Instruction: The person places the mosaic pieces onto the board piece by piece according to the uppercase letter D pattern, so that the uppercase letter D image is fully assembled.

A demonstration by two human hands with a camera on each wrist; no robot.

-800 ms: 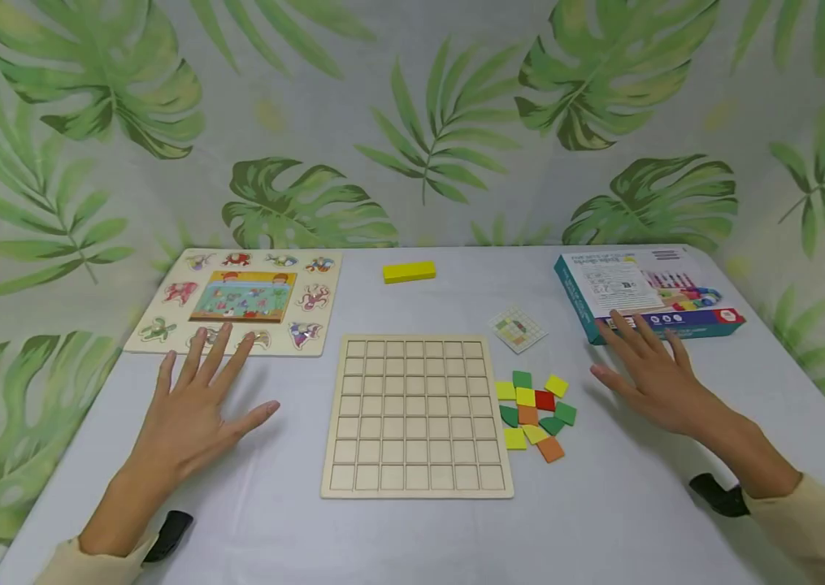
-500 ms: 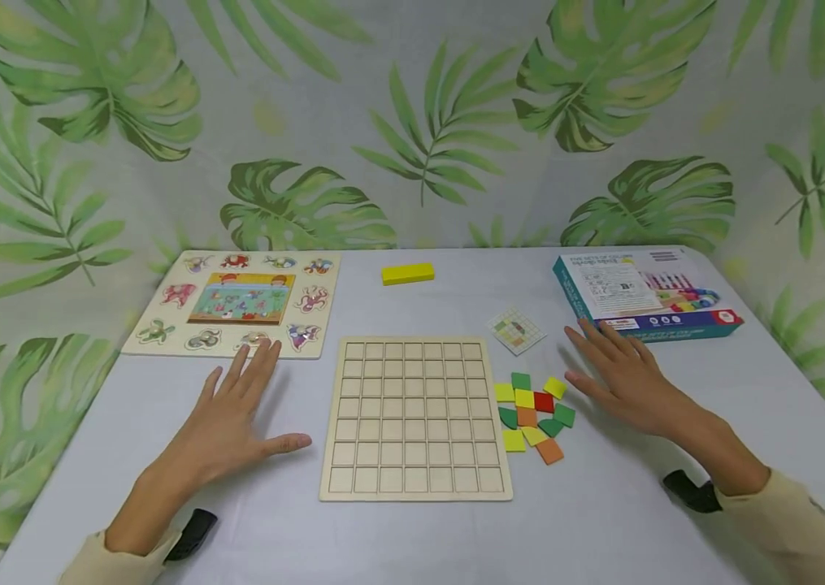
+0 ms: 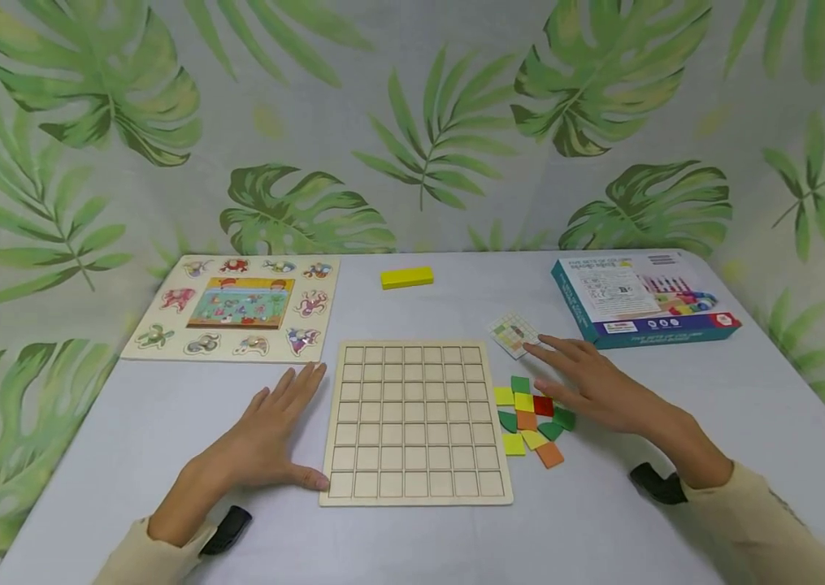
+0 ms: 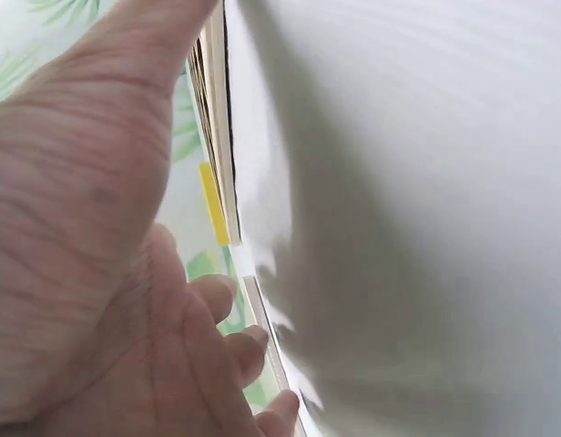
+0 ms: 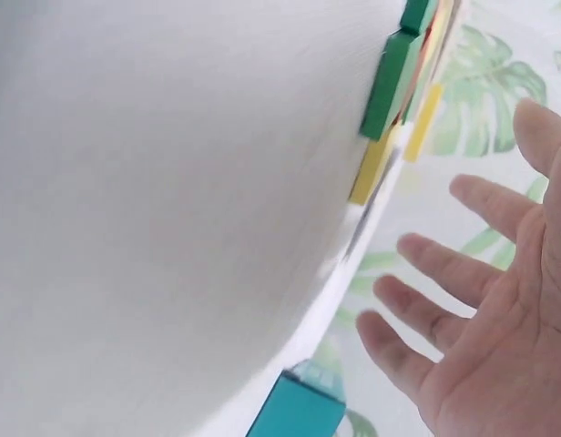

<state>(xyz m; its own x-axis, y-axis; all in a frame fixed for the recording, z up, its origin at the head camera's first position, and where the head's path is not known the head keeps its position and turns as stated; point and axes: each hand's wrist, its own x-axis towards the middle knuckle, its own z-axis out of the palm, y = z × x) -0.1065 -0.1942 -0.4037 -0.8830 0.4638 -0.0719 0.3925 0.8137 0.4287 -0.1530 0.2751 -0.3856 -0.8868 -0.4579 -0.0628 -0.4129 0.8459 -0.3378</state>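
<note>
A square wooden grid board (image 3: 415, 422) lies at the middle of the table. At its left edge is my left hand (image 3: 266, 439), thumb spread from the other fingers, the thumb tip at the board's lower left corner. Whether it touches the board I cannot tell. My right hand (image 3: 602, 386) hovers over the right side of a group of small coloured tiles (image 3: 526, 420), its fingers extended near a small pattern card (image 3: 510, 331). Green, yellow, red and orange tiles lie right of the board. In the right wrist view, green tiles (image 5: 390, 86) stand apart from the fingers (image 5: 449, 264).
A wooden sea-animal puzzle board (image 3: 163, 333) lies at the back left. Between it and the box stands a yellow block (image 3: 407, 278). A teal and white box (image 3: 646, 296) sits at the back right. Leaf-patterned cloth (image 3: 427, 122) hangs behind the table.
My left hand has moved right and nearer, from beside the puzzle to the grid board's left edge. My right hand has moved left, from the box to over the tiles and card.
</note>
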